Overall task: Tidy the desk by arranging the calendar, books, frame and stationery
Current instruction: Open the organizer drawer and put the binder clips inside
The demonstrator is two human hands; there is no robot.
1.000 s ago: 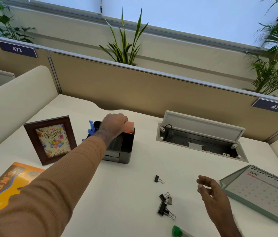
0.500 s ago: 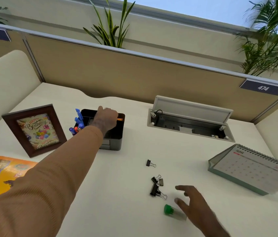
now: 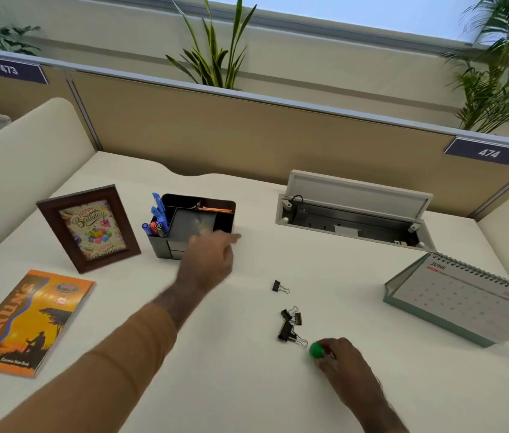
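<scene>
Head view: stationery half gathered.
My right hand [image 3: 345, 362] grasps the green-capped glue stick [image 3: 317, 350]; my blurred left hand [image 3: 208, 260] hangs loose by the black organizer [image 3: 194, 226]. Frame [image 3: 89, 228] stands; binder clips [image 3: 289, 323], notebook [image 3: 26, 321] and calendar [image 3: 469, 296] remain unsorted, I judge.

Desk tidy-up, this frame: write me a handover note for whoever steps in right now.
Left hand: blurred, over the desk just in front of the organizer, holding nothing visible.
Right hand: fingers around the green-capped item on the desk.
Placed: frame upright beside the organizer, pens and orange notes inside it.
Left: binder clips loose mid-desk, one more apart; notebook flat at left; calendar at right.
</scene>
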